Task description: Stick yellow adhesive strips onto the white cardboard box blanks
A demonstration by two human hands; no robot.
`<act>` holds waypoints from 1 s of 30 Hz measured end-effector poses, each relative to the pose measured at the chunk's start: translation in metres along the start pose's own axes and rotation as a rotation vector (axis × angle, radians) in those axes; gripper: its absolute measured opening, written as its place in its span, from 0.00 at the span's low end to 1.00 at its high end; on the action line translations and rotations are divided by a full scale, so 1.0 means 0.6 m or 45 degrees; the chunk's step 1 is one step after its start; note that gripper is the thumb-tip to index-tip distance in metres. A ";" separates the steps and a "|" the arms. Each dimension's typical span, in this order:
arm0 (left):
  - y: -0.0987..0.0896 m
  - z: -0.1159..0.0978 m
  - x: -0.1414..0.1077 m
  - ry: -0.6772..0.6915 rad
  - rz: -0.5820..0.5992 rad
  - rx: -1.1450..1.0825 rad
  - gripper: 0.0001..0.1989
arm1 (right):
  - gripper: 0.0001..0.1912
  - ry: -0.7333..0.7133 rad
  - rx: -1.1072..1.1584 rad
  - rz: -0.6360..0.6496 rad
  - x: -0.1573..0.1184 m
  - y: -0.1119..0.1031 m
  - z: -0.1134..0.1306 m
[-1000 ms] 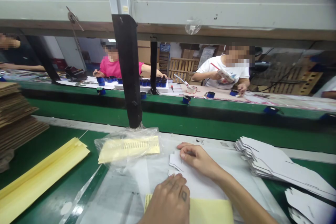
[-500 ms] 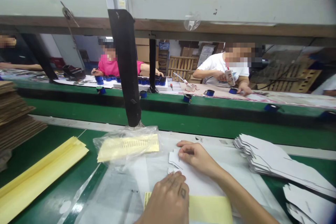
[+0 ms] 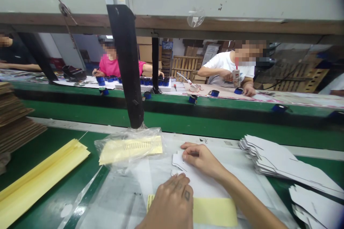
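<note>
A white die-cut card blank [image 3: 208,185] lies flat on the bench in front of me. Over its left edge my left hand [image 3: 172,198] rests palm down, fingers extended and close together. The thumb and index finger of my right hand [image 3: 199,157] pinch the blank near its notched far end. Across its near part runs a yellow paper strip [image 3: 215,212], partly covered by my left hand. Beyond my hands, a clear plastic bag [image 3: 118,143] holds yellow printed paper strips [image 3: 142,145].
White card blanks [image 3: 290,168] are stacked at right, with more blanks [image 3: 317,204] nearer. Long yellow sheets [image 3: 40,182] lie left, beside stacked brown cardboard [image 3: 18,114]. A black-wrapped post [image 3: 126,68] stands ahead. Co-workers sit beyond the green conveyor [image 3: 215,120], which carries blue round parts [image 3: 192,99].
My hands and the card blank keep their places. The view has shifted slightly. Across the conveyor, the hand-held tool of the co-worker in white has moved a little.
</note>
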State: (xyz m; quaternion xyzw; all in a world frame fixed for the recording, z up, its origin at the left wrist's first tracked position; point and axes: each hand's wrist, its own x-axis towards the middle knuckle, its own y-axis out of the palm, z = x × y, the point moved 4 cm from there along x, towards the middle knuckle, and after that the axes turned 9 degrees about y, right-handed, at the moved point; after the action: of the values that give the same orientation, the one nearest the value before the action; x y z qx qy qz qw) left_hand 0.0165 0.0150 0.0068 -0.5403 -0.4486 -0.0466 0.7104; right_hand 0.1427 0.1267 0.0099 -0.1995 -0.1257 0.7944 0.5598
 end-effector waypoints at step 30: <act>-0.002 -0.002 0.001 -0.031 0.031 -0.002 0.11 | 0.19 -0.081 -0.146 -0.230 0.016 -0.009 -0.013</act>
State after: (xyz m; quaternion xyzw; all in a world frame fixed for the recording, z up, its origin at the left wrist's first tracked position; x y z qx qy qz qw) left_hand 0.0169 0.0137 0.0084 -0.5468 -0.4507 -0.0318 0.7049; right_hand 0.1478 0.1373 0.0033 -0.1938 -0.2060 0.7382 0.6125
